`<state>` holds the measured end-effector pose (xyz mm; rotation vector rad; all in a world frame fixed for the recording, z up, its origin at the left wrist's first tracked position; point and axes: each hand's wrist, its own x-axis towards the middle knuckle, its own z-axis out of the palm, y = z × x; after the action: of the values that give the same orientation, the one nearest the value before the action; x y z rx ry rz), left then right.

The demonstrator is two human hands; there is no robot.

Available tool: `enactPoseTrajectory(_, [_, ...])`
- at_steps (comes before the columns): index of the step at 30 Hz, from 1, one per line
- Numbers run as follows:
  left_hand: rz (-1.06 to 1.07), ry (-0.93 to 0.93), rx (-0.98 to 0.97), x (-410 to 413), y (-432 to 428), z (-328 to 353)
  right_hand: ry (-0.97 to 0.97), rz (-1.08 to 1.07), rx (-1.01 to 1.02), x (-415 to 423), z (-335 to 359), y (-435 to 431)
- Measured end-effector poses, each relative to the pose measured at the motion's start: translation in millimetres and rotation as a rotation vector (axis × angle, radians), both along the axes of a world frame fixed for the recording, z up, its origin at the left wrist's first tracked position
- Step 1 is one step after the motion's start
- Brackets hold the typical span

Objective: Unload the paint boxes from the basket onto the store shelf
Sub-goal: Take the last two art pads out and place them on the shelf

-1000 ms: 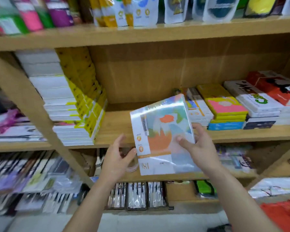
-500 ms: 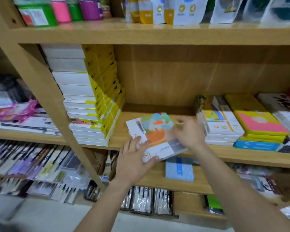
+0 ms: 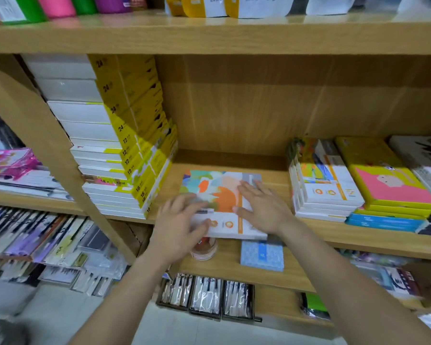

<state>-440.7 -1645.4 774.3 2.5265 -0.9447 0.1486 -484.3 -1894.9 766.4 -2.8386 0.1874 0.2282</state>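
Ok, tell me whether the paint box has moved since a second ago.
Yes. The paint box went from held upright in front of the shelf to lying flat on it, between the yellow stack and the matching boxes.

The tall pile of yellow boxes (image 3: pixel 137 135) has numbers on the box ends. The top ones say 24, the middle ones say 12, and the low ones say 18. The words on the paint box (image 3: pixel 224 195) and the other packs are too blurry to read.
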Motion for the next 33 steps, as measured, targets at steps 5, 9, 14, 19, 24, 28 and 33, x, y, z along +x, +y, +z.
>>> enactPoseTrajectory(5, [0.019, 0.003, 0.071, -15.0, -12.6, -6.1, -0.017, -0.160, 0.014, 42.3, 13.5, -18.0])
enactPoseTrajectory(9, [-0.092, 0.014, -0.124, -30.5, -18.9, -10.7, -0.256, -0.339, -0.194, 36.8, 17.9, -3.3])
enactPoseTrajectory(14, [0.013, 0.057, -0.166, -9.2, -9.7, -20.4, -0.348, -0.244, -0.017, -6.3, -3.7, 9.8])
enactPoseTrajectory(19, [-0.049, -0.041, -0.133, -8.2, -13.6, -30.5, -0.137, -0.092, 0.189, 15.6, -10.9, 1.8])
enactPoseTrajectory(24, [-0.020, -0.086, -0.064, 19.0, -33.8, -35.4, -0.183, -0.133, 0.161, 71.8, -0.6, 7.7])
enactPoseTrajectory(28, [-0.001, -0.051, 0.004, 39.4, -54.4, -31.1, -0.375, -0.315, 0.303, 62.9, -2.7, 19.4])
enactPoseTrajectory(33, [-0.035, -0.003, -0.028, 53.8, -55.2, -26.9, -0.304, -0.232, 0.305, 21.9, -17.9, 9.4])
